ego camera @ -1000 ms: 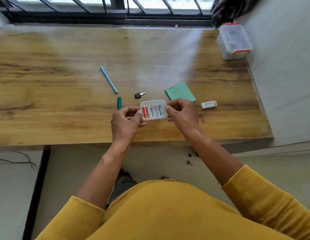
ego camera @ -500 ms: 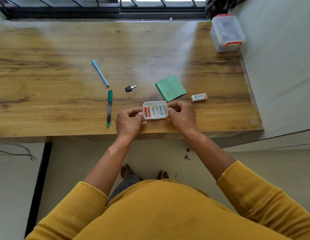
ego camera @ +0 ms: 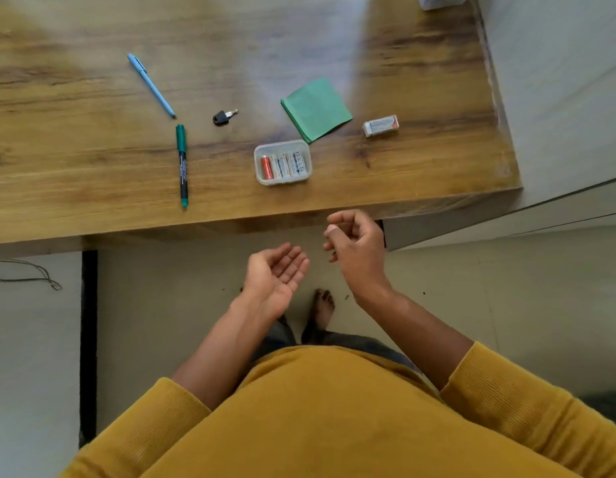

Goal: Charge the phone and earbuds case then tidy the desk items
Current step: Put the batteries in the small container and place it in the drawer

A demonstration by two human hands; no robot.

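Battery case [ego camera: 283, 162] set down on desk [ego camera: 75, 174], both hands empty.

Case lies flat near the front edge, likely parked for sorting. Green paper [ego camera: 316, 108] touching at 1 o'clock, marker [ego camera: 182, 164] at 9. Left hand [ego camera: 277, 279] is held palm-up, fingers straight; right hand [ego camera: 354, 244] loosely curled, at 6, off the desk. No phone or earbuds seen.

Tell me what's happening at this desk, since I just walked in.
A person stands at the wooden desk with both hands off it: left hand open, palm up, right hand loosely curled, holding nothing. The clear battery case sits near the front edge, beside a green paper pad, two pens and a key.
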